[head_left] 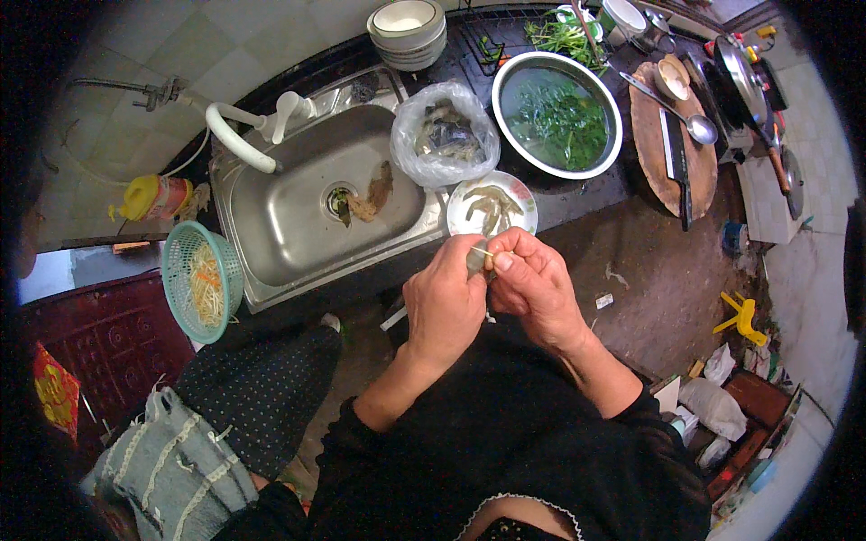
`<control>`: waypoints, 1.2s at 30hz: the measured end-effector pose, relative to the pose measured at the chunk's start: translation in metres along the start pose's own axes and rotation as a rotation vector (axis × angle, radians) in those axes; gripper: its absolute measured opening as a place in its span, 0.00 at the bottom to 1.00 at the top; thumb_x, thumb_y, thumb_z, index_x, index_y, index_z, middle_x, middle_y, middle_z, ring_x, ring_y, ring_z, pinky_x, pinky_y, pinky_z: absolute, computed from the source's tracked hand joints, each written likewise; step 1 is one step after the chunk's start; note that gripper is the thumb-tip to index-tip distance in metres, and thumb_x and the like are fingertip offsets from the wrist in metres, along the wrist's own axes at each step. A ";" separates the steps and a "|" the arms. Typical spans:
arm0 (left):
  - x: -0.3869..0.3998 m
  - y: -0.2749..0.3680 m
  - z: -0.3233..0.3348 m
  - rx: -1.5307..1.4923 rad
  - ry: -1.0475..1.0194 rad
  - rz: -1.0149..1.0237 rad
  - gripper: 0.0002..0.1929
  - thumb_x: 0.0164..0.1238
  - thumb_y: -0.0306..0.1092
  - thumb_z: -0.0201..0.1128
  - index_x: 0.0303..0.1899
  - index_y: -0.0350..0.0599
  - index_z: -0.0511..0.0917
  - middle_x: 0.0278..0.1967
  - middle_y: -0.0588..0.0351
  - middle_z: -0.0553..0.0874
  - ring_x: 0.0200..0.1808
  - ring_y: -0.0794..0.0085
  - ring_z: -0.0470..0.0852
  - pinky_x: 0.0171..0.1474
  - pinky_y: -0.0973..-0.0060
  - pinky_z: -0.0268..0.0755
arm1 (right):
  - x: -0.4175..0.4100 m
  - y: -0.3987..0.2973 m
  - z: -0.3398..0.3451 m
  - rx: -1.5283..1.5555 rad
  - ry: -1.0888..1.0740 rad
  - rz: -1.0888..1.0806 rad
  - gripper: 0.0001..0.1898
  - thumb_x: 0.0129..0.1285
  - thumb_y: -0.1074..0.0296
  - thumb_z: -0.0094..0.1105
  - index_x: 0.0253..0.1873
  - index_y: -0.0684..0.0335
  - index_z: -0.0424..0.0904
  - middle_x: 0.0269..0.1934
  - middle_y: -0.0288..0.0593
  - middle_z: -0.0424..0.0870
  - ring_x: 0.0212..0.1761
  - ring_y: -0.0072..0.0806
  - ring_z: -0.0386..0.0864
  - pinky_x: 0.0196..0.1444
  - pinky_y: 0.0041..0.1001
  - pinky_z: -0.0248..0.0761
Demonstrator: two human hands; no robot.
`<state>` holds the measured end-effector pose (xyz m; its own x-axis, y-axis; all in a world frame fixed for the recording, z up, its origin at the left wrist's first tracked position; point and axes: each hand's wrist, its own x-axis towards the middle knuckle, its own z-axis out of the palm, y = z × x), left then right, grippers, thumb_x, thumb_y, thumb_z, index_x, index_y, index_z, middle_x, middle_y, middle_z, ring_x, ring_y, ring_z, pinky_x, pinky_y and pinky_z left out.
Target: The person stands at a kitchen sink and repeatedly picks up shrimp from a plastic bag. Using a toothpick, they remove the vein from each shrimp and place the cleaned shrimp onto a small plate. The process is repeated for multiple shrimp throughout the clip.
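My left hand (446, 287) holds a raw shrimp (476, 258) between thumb and fingers. Against it, my right hand (534, 284) pinches a thin wooden toothpick (482, 251), whose pale tip lies across the shrimp. Both hands are together just below a floral-rimmed plate (526, 203), on which several raw shrimp (499, 209) lie. Behind the plate, an open clear plastic bag (413, 162) holds more greyish shrimp. To its right stands a steel basin (498, 115) with leafy greens (568, 125) in water.
A steel sink (291, 230) with scraps by its drain is at left, beside a green colander (177, 297) of bean sprouts. At right, a cleaver (676, 162) and ladle (701, 128) lie on a round chopping board (649, 149). Another person (176, 460) is at lower left.
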<state>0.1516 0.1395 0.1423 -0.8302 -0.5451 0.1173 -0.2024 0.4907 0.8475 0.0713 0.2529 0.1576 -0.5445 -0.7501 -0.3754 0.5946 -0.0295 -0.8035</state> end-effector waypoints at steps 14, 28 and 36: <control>0.007 0.002 -0.001 -0.046 0.004 -0.012 0.09 0.65 0.29 0.62 0.45 0.44 0.76 0.36 0.45 0.84 0.38 0.44 0.84 0.36 0.56 0.75 | 0.005 -0.004 0.002 0.185 -0.046 0.013 0.11 0.72 0.60 0.56 0.48 0.62 0.75 0.25 0.26 0.68 0.20 0.13 0.59 0.22 0.19 0.52; 0.009 0.000 -0.002 -0.083 0.018 -0.017 0.12 0.61 0.24 0.61 0.46 0.43 0.76 0.37 0.44 0.84 0.39 0.44 0.84 0.37 0.57 0.75 | 0.008 -0.005 0.006 0.260 -0.065 0.026 0.10 0.72 0.60 0.56 0.47 0.61 0.74 0.22 0.26 0.66 0.20 0.14 0.58 0.23 0.20 0.51; 0.007 0.003 -0.004 -0.106 0.016 -0.062 0.12 0.62 0.22 0.60 0.47 0.41 0.78 0.37 0.40 0.85 0.40 0.44 0.85 0.40 0.60 0.77 | 0.007 -0.005 0.009 0.244 -0.064 0.022 0.12 0.71 0.59 0.57 0.47 0.61 0.74 0.22 0.26 0.65 0.20 0.14 0.57 0.23 0.20 0.50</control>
<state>0.1475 0.1339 0.1475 -0.8092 -0.5833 0.0709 -0.1959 0.3815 0.9034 0.0698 0.2421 0.1630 -0.4960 -0.7926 -0.3547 0.7351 -0.1658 -0.6574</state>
